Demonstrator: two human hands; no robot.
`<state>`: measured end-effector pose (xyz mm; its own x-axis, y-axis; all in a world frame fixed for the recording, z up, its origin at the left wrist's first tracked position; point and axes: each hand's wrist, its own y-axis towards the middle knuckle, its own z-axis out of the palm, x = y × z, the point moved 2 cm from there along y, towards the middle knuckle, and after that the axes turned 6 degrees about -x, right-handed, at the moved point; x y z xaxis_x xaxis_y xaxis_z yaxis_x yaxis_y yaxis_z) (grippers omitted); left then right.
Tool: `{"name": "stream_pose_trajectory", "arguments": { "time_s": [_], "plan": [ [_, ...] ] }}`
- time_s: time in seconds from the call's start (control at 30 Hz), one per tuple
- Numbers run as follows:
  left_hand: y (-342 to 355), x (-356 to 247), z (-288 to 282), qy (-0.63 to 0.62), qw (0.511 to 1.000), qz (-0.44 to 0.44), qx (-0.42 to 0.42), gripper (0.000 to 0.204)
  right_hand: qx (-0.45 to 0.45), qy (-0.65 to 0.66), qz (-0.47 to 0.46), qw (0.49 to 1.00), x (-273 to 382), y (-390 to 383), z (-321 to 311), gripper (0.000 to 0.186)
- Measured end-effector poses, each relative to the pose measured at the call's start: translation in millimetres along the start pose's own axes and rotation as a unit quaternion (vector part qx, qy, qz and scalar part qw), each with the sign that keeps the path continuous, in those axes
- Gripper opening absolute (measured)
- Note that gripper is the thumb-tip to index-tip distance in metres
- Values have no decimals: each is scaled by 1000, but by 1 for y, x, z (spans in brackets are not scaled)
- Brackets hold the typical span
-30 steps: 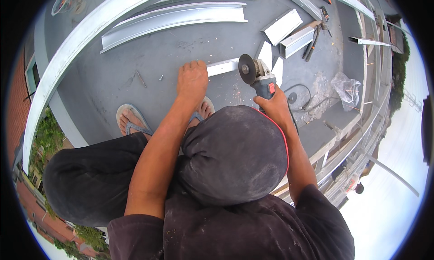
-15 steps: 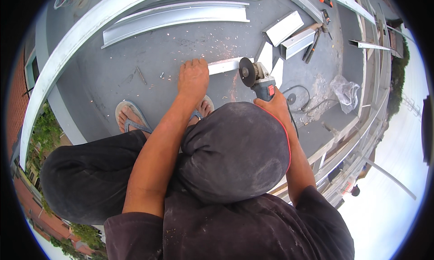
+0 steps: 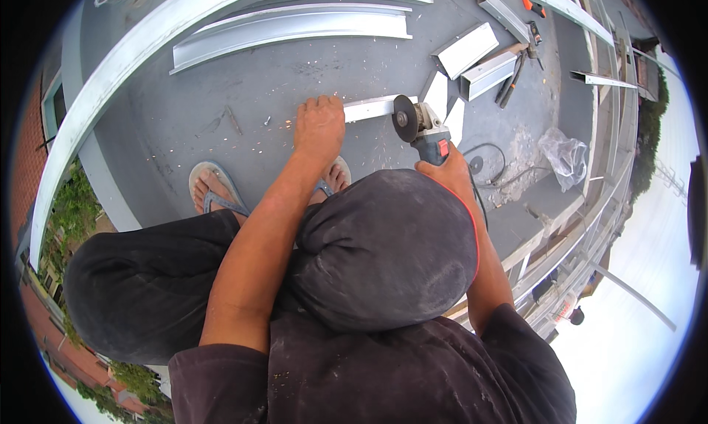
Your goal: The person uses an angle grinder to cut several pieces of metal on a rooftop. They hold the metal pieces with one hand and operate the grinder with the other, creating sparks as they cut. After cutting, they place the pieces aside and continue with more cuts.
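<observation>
My left hand (image 3: 320, 131) grips the near end of a narrow silvery metal channel (image 3: 369, 108) held low over the grey floor. In my right hand (image 3: 448, 167) is an angle grinder (image 3: 431, 140) with a red switch, my fingers wrapped round its body. Its dark cutting disc (image 3: 404, 119) stands upright against the channel, to the right of my left hand; the exact contact point is hidden behind the disc. Small sparks or bright specks show around the disc and on the floor. My right forearm is partly covered by my dark-trousered knee (image 3: 387, 251).
Long metal channels (image 3: 295, 27) lie at the back. Short cut channel pieces (image 3: 466, 46), a hammer (image 3: 525, 51) and pliers (image 3: 509, 88) are at the far right. A clear plastic bag (image 3: 564, 158), a spare disc (image 3: 476, 164) and a cable lie right. My sandalled feet (image 3: 215, 188) are close by.
The spray of sparks around the disc has thinned. The view has shifted slightly; both hands keep their grip, with the grinder at nearly the same place on the channel.
</observation>
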<state>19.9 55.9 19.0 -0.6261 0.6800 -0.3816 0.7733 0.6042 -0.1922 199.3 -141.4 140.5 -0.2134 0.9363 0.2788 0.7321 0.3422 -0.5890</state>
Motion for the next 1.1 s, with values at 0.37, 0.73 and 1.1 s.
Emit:
{"name": "stream_pose_trajectory", "arguments": {
  "time_s": [0.37,0.73,1.1],
  "plan": [
    [-13,7,-11,46,990,-13,-133,44,-34,196,-10,980,8,6,-6,56],
    [8,36,-21,18,995,-40,-91,76,-34,120,-39,991,-14,0,-3,61],
    [24,48,-26,30,998,29,-51,57,14,90,0,996,-7,26,32,67]
  ]
}}
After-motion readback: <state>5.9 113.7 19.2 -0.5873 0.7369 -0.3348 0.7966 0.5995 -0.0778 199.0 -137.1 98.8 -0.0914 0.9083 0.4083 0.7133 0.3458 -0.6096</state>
